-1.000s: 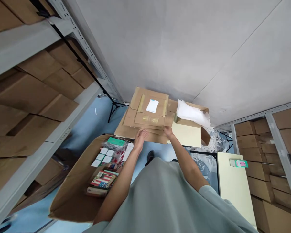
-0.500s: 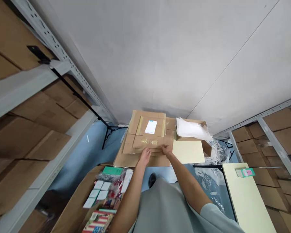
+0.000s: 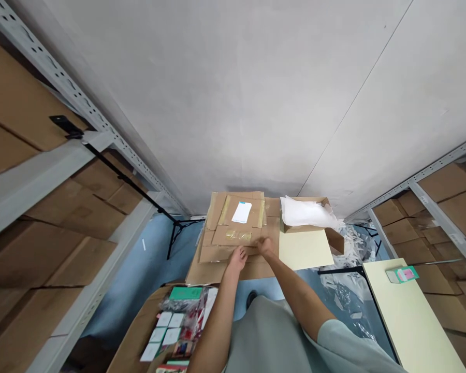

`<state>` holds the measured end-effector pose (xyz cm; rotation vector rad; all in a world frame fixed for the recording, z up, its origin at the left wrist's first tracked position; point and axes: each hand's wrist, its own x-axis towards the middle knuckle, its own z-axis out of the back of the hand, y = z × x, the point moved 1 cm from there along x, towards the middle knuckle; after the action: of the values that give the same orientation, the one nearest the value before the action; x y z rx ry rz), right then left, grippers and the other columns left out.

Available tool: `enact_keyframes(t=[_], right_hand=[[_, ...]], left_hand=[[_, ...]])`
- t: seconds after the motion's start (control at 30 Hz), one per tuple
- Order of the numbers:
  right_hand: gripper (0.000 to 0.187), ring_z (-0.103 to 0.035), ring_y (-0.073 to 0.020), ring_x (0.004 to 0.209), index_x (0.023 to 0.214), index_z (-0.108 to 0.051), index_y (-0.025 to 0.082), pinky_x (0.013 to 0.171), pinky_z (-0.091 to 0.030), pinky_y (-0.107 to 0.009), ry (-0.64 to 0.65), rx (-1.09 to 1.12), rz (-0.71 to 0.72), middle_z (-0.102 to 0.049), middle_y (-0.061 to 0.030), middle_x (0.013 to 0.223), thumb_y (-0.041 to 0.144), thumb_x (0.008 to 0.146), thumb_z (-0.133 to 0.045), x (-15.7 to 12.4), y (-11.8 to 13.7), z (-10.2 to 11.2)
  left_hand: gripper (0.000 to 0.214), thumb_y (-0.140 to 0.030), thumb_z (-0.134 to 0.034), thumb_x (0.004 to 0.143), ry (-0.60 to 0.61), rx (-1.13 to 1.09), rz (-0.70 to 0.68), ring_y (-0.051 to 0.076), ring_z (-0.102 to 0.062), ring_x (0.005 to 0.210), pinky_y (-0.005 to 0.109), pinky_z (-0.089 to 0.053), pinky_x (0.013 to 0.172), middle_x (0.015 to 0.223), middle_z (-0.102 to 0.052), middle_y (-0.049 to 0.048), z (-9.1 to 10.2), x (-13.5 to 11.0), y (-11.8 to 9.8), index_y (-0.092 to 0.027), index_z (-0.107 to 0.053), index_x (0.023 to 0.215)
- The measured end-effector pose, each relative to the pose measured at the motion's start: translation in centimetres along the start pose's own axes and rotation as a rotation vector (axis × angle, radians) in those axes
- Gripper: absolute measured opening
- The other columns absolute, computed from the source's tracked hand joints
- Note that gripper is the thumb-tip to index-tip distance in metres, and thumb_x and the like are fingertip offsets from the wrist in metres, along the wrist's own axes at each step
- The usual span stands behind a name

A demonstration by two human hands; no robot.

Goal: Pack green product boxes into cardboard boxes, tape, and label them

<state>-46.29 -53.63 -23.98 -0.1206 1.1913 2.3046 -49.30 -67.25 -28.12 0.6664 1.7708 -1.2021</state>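
Observation:
Several flattened cardboard sheets [image 3: 213, 236] lie stacked on a table in front of me. The upper piece has strips of clear brown tape [image 3: 238, 235] and a white paper label [image 3: 241, 212]. My left hand [image 3: 238, 257] is at the near edge of this cardboard, its fingers curled in on the edge. Just right of it, my right hand [image 3: 265, 246] has its fingertips closed at the same piece's near right corner. The undersides of the fingers are hidden. Beneath the stack, a larger cardboard sheet [image 3: 205, 270] extends toward me.
To the right stands an open box [image 3: 303, 228] with white padding [image 3: 301, 211], beside a cream tabletop [image 3: 305, 249]. A carton [image 3: 134, 331] of small packages is at lower left. A side table [image 3: 407, 311] holds a green box [image 3: 402, 274]. A black stand [image 3: 124, 178] and loaded shelves flank me.
My view has shifted, so the table and cardboard sit lower in the picture. My left hand has moved slightly right and closer to me along the cardboard edge; my right hand stays at the corner.

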Motion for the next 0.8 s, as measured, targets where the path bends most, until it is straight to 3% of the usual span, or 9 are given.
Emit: enact_keyframes(t=[0.1,0.17,0.27,0.37,0.43,0.57,0.67,0.8], right_hand=[[0.047,-0.056,-0.0366,0.161,0.141,-0.072,0.015,0.131,-0.05,-0.048,0.098,-0.258,0.064,-0.064,-0.023,0.167,0.023,0.096,-0.082,0.1,0.3,-0.3],[0.066,-0.047,-0.0358,0.17,0.156,-0.065,0.014,0.138,-0.043,-0.049,0.197,-0.395,0.152,-0.049,-0.0235,0.182,0.017,0.093,-0.084,0.4,0.3,-0.5],[0.071,-0.046,-0.0403,0.171,0.168,-0.053,0.004,0.135,-0.048,-0.058,0.312,-0.59,0.258,-0.041,-0.0331,0.183,0.016,0.102,-0.072,1.0,0.1,-0.3],[0.068,-0.058,-0.0442,0.16,0.173,-0.045,-0.003,0.125,-0.057,-0.062,0.397,-0.749,0.352,-0.042,-0.0413,0.178,0.013,0.108,-0.056,1.8,-0.5,0.1],[0.066,-0.068,-0.0437,0.149,0.173,-0.047,-0.003,0.12,-0.061,-0.061,0.443,-0.827,0.407,-0.049,-0.0426,0.173,0.011,0.109,-0.052,2.2,-1.0,0.5],[0.056,-0.075,-0.0427,0.135,0.165,-0.058,-0.001,0.116,-0.063,-0.057,0.494,-0.924,0.471,-0.067,-0.0398,0.154,0.013,0.11,-0.055,2.8,-1.5,1.1],[0.05,-0.067,-0.0425,0.147,0.159,-0.062,0.001,0.125,-0.057,-0.056,0.5,-0.954,0.51,-0.064,-0.0371,0.159,0.02,0.113,-0.06,3.0,-1.4,1.1],[0.064,-0.047,-0.0463,0.166,0.162,-0.054,-0.003,0.131,-0.051,-0.06,0.477,-0.993,0.554,-0.043,-0.0405,0.178,0.034,0.113,-0.068,2.7,-1.3,-0.2]], left_hand=[[0.044,-0.044,-0.076,0.11,0.001,-0.025,-0.026,0.029,-0.073,0.128,0.051,-0.066,0.107,0.15,-0.07,0.0143,0.6,-0.1,1.4,-0.02,-0.071,0.147],[0.044,-0.044,-0.076,0.111,-0.012,-0.059,-0.031,0.029,-0.073,0.128,0.052,-0.066,0.107,0.15,-0.07,0.0144,1.1,-0.2,2.7,-0.02,-0.07,0.147],[0.043,-0.044,-0.076,0.111,-0.024,-0.142,-0.033,0.028,-0.074,0.123,0.05,-0.068,0.104,0.146,-0.071,0.0139,1.9,-0.3,4.6,-0.019,-0.071,0.146],[0.027,-0.033,-0.078,0.108,-0.002,-0.25,-0.055,0.022,-0.075,0.107,0.039,-0.068,0.094,0.125,-0.076,0.0096,2.6,-0.1,5.7,-0.017,-0.074,0.129],[0.013,-0.02,-0.078,0.103,0.021,-0.317,-0.074,0.017,-0.074,0.097,0.031,-0.065,0.091,0.108,-0.076,0.0058,2.9,0.3,6.0,-0.018,-0.072,0.114],[0.018,-0.013,-0.08,0.093,0.053,-0.388,-0.088,0.016,-0.074,0.092,0.031,-0.063,0.094,0.097,-0.075,0.0059,3.2,1.2,5.8,-0.02,-0.065,0.102],[0.018,-0.014,-0.08,0.091,0.047,-0.4,-0.095,0.017,-0.073,0.089,0.032,-0.064,0.093,0.093,-0.074,0.0062,2.6,1.6,5.7,-0.02,-0.064,0.098],[0.019,-0.012,-0.08,0.087,0.038,-0.399,-0.119,0.014,-0.07,0.084,0.03,-0.064,0.09,0.086,-0.069,0.0016,1.4,1.9,5.8,-0.021,-0.064,0.093]])
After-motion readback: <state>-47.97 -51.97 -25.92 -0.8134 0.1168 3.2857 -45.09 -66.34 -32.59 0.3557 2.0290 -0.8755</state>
